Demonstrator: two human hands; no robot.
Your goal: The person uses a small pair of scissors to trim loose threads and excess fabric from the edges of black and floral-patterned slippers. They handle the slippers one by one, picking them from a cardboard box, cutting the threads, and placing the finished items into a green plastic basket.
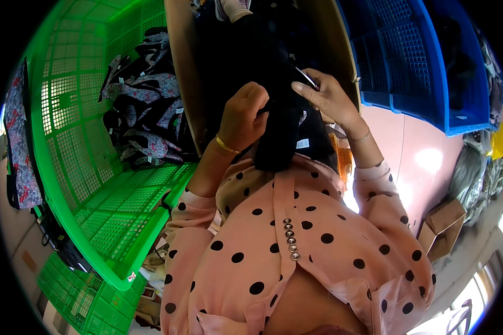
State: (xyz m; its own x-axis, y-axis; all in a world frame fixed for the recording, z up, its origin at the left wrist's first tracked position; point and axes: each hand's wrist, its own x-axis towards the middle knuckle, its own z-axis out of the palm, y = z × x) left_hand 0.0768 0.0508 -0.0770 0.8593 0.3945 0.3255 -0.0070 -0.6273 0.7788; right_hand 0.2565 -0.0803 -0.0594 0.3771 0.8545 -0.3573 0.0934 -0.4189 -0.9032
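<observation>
Across my lap lies a piece of black cloth point(279, 134), with a small white label point(302, 144) beside it. My left hand point(245, 114) is closed in a fist at the left edge of this cloth and grips it; the fingertips are hidden. To the right, my right hand point(331, 96) is closed around a slim, pointed metal tool point(306, 77) that looks like thread snips. Its shiny tip points up and left over the dark fabric, apart from my left hand. Dark material fills the space beyond both hands, and its details are lost in shadow.
A green plastic crate point(78, 167) stands on my left, holding several black and floral-patterned pieces point(151, 111). Ahead is an open cardboard box point(181, 72). Blue crates point(397, 56) stand at right, with a small cardboard box point(442, 228) and clear plastic bags point(468, 173) nearby.
</observation>
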